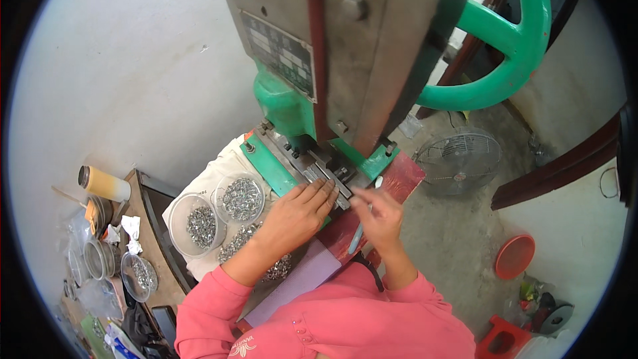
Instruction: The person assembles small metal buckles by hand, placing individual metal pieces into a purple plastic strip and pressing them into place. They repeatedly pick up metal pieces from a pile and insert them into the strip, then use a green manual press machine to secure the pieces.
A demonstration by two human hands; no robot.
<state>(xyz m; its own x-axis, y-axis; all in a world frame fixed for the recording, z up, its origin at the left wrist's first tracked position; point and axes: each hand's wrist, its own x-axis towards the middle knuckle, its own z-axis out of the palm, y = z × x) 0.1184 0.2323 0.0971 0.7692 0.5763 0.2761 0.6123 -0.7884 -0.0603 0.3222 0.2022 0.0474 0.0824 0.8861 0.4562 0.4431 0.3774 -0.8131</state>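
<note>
My left hand (297, 214) lies flat with fingers stretched toward the metal die bed (323, 174) of a green and grey press machine (332, 60), fingertips touching the small metal part there. My right hand (380, 215) is closed on a thin light-blue tool (357, 234) that points down and left, its fingers just right of the die. A loose pile of small metal pieces (247, 239) lies under my left forearm.
Two clear round bowls (196, 225) (240, 198) of small metal pieces stand left of my hand on a white cloth. A side bench (143, 252) holds more containers and a yellow can (103, 183). A floor fan (458, 159), an orange lid (515, 256) and a red stool (502, 340) are at right.
</note>
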